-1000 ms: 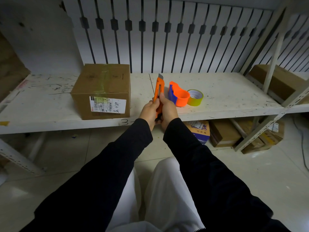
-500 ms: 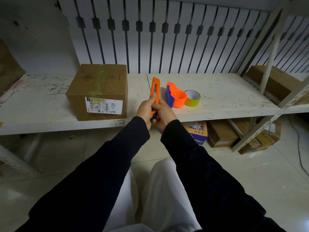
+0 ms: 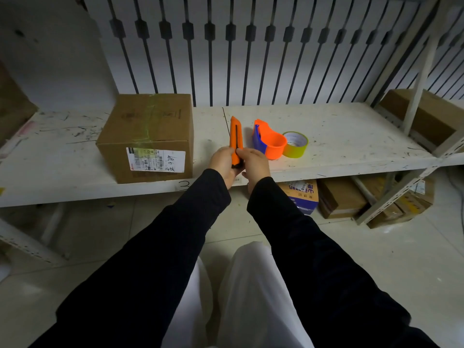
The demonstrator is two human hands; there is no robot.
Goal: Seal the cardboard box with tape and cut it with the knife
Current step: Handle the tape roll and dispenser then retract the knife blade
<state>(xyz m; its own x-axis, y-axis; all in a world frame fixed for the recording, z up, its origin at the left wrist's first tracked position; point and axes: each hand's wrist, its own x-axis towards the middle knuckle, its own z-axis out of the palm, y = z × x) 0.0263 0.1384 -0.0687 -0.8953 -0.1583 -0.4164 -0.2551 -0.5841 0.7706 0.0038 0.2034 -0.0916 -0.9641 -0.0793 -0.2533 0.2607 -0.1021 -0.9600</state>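
Observation:
A brown cardboard box [image 3: 148, 131] stands on the white shelf [image 3: 351, 136] at the left, with a strip of yellowish tape over its top and a white label on its front. Both hands grip the lower end of an orange utility knife [image 3: 236, 136] held upright in front of the shelf edge: my left hand [image 3: 223, 165] on its left side, my right hand [image 3: 254, 164] on its right. No blade shows at the knife's tip. An orange and blue tape dispenser [image 3: 270, 143] and a yellow tape roll [image 3: 295, 144] lie on the shelf just right of the knife.
Another cardboard box [image 3: 424, 116] sits on the adjoining shelf at the far right. Several boxes [image 3: 339, 197] lie on the floor under the shelf. A slanted metal shelf post [image 3: 391, 197] stands at the right. White tiled floor lies below.
The knife's blade, which stuck out of the tip a second ago, is now drawn back inside the orange body. Both hands have stayed on the knife.

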